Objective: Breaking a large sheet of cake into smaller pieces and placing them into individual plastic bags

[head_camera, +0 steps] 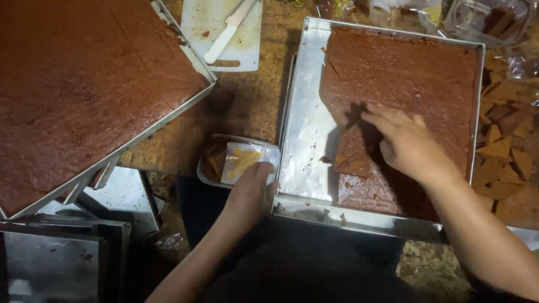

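Left hand (250, 193) grips clear box (238, 163) | right hand (407, 143) on brown cake (404, 73)

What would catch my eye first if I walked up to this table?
Probably the right hand, pressed onto a cut square of the big brown cake slab in the metal tray at centre right. Just left of that tray, the left hand grips a small clear plastic container. A second, uncut slab fills the upper left, and a white knife lies on a white cutting board at the top.
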